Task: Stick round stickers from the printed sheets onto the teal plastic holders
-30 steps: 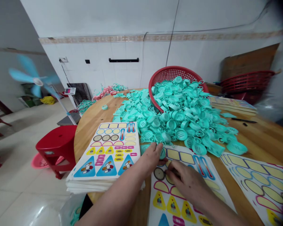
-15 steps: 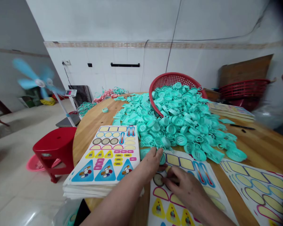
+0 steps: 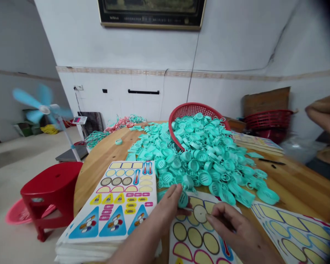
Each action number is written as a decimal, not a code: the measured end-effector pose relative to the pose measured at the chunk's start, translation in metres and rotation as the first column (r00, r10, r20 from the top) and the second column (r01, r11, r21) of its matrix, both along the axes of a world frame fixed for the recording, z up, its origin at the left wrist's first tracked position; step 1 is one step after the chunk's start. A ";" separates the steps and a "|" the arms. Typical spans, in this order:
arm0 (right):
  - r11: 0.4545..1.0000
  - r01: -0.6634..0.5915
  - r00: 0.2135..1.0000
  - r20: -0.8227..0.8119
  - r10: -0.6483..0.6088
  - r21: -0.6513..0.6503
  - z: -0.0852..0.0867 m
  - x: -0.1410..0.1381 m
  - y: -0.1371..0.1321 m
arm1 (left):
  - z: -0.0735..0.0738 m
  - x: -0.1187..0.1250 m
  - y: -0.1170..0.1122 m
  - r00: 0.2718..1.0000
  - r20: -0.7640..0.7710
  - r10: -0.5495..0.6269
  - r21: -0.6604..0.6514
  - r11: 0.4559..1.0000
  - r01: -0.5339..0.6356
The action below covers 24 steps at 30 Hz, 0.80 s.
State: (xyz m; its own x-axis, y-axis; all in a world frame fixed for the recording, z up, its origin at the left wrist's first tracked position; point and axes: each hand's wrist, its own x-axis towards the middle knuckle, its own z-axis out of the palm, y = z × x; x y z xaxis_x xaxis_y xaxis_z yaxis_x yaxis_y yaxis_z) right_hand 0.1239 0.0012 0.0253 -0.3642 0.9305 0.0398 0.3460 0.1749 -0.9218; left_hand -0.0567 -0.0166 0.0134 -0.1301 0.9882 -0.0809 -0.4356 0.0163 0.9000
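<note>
At the table's front edge the left hand pinches a teal cap; the right hand pinches a round sticker by its rim over the sticker sheet. The sticker looks flimsy and tacky, so it is best held by the edge only.

Round wooden table under teal plastic parts, tipped red basket, sticker sheets.

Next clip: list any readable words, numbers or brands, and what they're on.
None can be read.
Frame: small mark on its lower edge, blurred.
Scale: display digits too small.
Sticker sheets: small pink and yellow labels, too small; otherwise pictures only.
</note>
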 end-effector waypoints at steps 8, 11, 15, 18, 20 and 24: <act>0.989 0.105 0.994 -0.012 -0.105 0.104 0.013 0.011 0.006 | 0.021 0.023 -0.007 0.906 0.385 -0.176 -0.030 0.979 0.203; 0.994 0.055 0.996 0.072 -0.062 0.097 0.013 0.020 0.009 | 0.025 0.024 -0.010 0.901 0.390 -0.190 0.000 0.979 0.206; 0.993 0.066 0.995 0.069 -0.073 0.100 0.016 0.021 0.006 | 0.024 0.024 -0.011 0.935 0.318 -0.158 0.002 0.986 0.166; 0.993 0.060 0.997 0.039 -0.064 0.104 0.017 0.018 0.002 | 0.021 0.025 -0.010 0.974 0.169 -0.151 0.012 0.988 0.152; 0.993 0.010 0.994 0.108 -0.023 0.115 0.016 0.018 0.002 | 0.020 0.025 -0.009 0.988 0.107 -0.115 0.005 0.993 0.115; 0.987 -0.058 0.972 0.232 0.022 0.149 0.011 0.022 0.007 | 0.020 0.026 -0.006 0.995 0.071 -0.076 -0.020 0.997 0.078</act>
